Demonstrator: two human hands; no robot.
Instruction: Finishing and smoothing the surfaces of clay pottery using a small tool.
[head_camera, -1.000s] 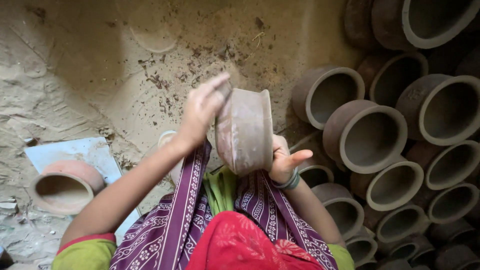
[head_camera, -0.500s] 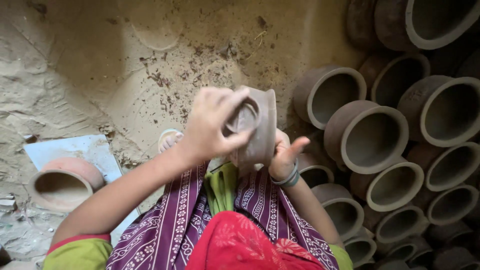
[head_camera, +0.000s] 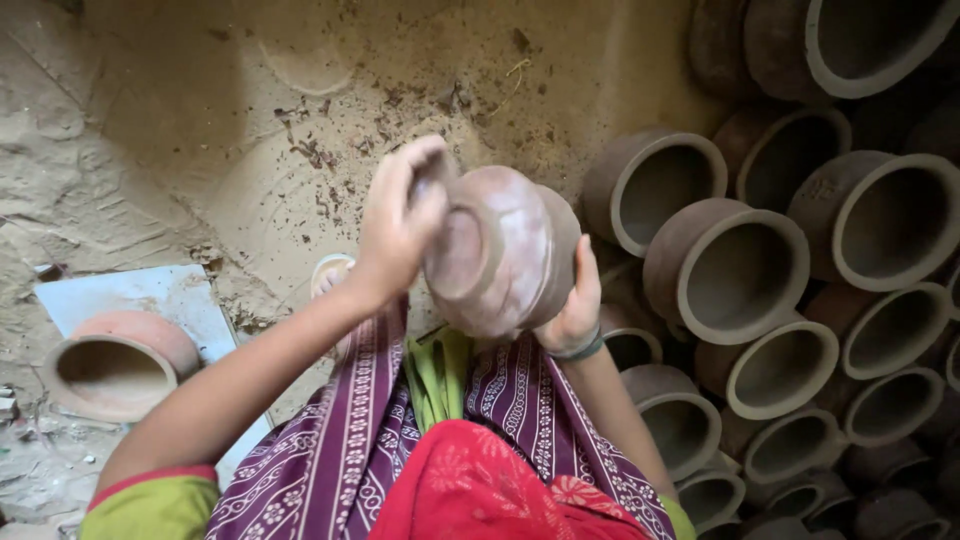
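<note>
A stack of round, matte brown clay pots (head_camera: 725, 270) lies on its side at my right, open mouths facing me, on a gritty sand floor (head_camera: 180, 120). Above my patterned purple lap I hold one smooth reddish clay pot (head_camera: 500, 250). My left hand (head_camera: 400, 225) grips its rim; my right hand (head_camera: 575, 310) cups its rounded belly.

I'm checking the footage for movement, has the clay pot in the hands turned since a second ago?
Yes. The pot has turned: its mouth faced the stacked pots on the right, now its rounded outside shows.
</note>
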